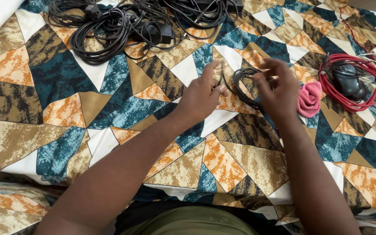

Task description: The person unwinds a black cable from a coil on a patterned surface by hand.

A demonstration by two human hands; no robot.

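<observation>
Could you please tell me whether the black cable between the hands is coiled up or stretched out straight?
Coiled: the black cable forms stacked loops held between the left hand and right hand.

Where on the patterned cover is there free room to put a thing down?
The left part of the cover is bare, below the black cable pile and left of the left hand. Crowded: the top edge, and the right side by the right hand, pink cloth and red cable.
</observation>
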